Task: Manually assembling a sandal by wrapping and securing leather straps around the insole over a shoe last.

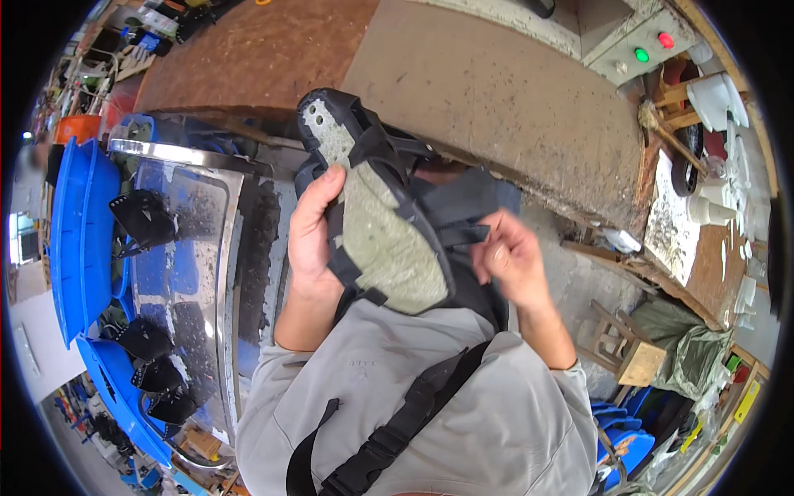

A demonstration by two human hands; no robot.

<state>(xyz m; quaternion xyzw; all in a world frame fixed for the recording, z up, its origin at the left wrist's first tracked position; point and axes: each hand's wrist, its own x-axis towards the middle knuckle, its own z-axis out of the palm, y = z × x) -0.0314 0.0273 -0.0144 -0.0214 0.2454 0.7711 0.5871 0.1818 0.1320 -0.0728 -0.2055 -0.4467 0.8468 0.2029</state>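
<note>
A black sandal with its underside turned up lies in front of my chest. The underside is pale grey-green, with black strap ends folded over its edge and two small holes at the narrow far end. My left hand grips it along its left side, thumb on the underside. At its right, my right hand has its fingers curled around the end of a black strap. The fingertips partly hide that strap end. Below the sandal, a black strap with a buckle crosses my grey shirt.
A brown workbench stretches ahead, bearing a control box with red and green buttons. On the left stands a metal-edged stand with black sandal uppers and blue trays. A wooden stool is on the right.
</note>
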